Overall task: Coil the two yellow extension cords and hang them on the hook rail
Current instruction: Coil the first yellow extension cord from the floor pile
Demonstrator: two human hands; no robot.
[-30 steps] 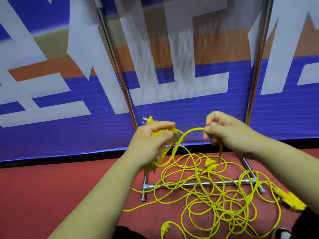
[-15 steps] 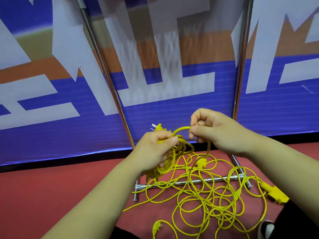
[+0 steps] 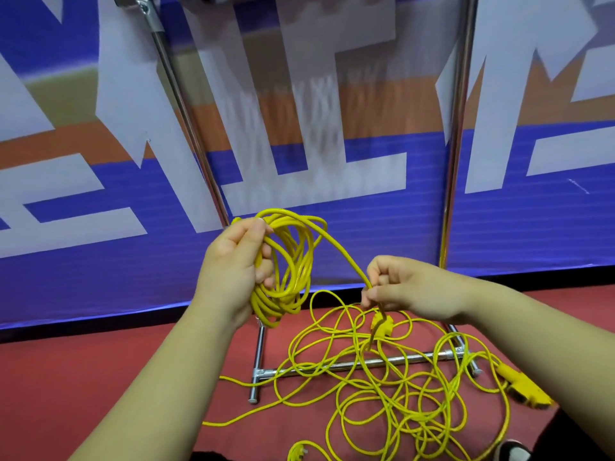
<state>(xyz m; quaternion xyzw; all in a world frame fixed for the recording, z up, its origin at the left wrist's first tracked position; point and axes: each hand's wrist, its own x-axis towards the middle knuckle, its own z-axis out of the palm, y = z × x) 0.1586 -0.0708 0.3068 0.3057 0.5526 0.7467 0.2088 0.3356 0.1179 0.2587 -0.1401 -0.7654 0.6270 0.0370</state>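
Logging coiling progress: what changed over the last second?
The right hand carried a loop to the coil, then moved off down and right, still pinching the cord. The left hand still grips the coil. The tangle stays on the floor.

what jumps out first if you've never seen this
The bright yellow coil gripped in the left hand at centre, with the right hand pinching the strand leading off it. Below, a loose yellow tangle sprawls over the red floor and a metal stand base, before a blue-and-white banner.
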